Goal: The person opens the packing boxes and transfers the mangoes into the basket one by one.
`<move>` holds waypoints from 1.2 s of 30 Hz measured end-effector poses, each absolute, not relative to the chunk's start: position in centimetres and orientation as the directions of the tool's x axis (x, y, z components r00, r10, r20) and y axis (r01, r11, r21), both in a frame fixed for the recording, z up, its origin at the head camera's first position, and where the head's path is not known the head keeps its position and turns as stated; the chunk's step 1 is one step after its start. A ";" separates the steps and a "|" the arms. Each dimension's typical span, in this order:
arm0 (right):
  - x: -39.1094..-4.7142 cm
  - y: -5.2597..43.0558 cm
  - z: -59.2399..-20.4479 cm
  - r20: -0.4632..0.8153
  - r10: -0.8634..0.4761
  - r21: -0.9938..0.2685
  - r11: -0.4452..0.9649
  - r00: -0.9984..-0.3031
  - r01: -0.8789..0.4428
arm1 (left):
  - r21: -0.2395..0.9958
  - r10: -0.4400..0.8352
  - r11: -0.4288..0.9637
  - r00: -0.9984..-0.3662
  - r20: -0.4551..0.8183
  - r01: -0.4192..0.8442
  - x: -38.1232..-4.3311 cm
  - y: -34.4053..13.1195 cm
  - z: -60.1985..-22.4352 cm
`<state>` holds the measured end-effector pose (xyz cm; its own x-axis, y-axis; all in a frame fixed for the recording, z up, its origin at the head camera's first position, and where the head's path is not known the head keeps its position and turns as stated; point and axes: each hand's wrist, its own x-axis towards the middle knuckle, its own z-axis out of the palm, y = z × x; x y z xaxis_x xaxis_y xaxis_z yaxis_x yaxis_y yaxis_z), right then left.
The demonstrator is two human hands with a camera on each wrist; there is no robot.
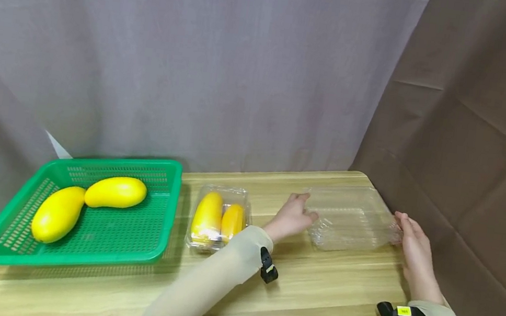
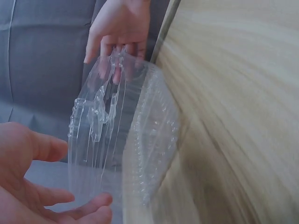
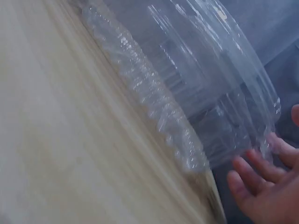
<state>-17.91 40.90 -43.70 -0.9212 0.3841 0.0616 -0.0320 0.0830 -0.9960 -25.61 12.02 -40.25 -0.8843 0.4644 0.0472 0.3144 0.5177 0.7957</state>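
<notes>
Lying near the far right corner of the table (image 1: 339,305), the clear box (image 1: 345,214) sat between the two hands, and that placement seemed to be what any handling of it hinged on. In the head view its long axis ran across the table, from the left hand (image 1: 290,218) at one end to the right hand (image 1: 416,254) at the other. So from the left hand it stretched away to the right, from the right hand away to the left, and neither hand was clearly the nearer.

The left hand was spread: in its wrist view the thumb stood well apart from the fingers, around the near end of the plastic. Whether it touched there, I could not tell. The right hand's fingers lay loosely extended at the opposite end, close by the table's right edge, with the thumb held away from them. How firmly they pressed, and whether the underside bore wholly on the table, I could not tell either.

On the other side of the left hand, the packed box (image 1: 235,195) stood with two fruits (image 1: 208,216) inside, partly hidden by the left sleeve (image 1: 208,287); farther left, the basket (image 1: 170,216) held two more.
</notes>
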 end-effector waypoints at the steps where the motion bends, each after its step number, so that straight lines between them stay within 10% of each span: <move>1: -18.1 40.8 -43.6 0.056 0.431 -0.994 0.109 -0.901 -0.010 | 0.796 0.465 0.517 -0.884 0.047 0.314 -25.6 12.0 -40.3; 17: -18.6 35.6 -39.0 0.304 0.570 -0.863 0.504 -0.764 0.033 | 0.778 0.437 0.505 -0.888 0.143 0.374 -25.2 6.1 -38.2; 36: -20.9 22.6 -38.6 0.531 0.024 -0.733 0.514 -0.847 -0.445 | 0.711 0.278 0.599 -0.929 0.245 0.367 -19.9 -6.9 -40.4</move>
<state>-20.91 22.60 -38.57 -0.8470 0.0238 0.5310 -0.4453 0.5139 -0.7333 -19.94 -6.90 -40.36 -0.9288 0.2777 0.2455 0.3672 0.5993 0.7114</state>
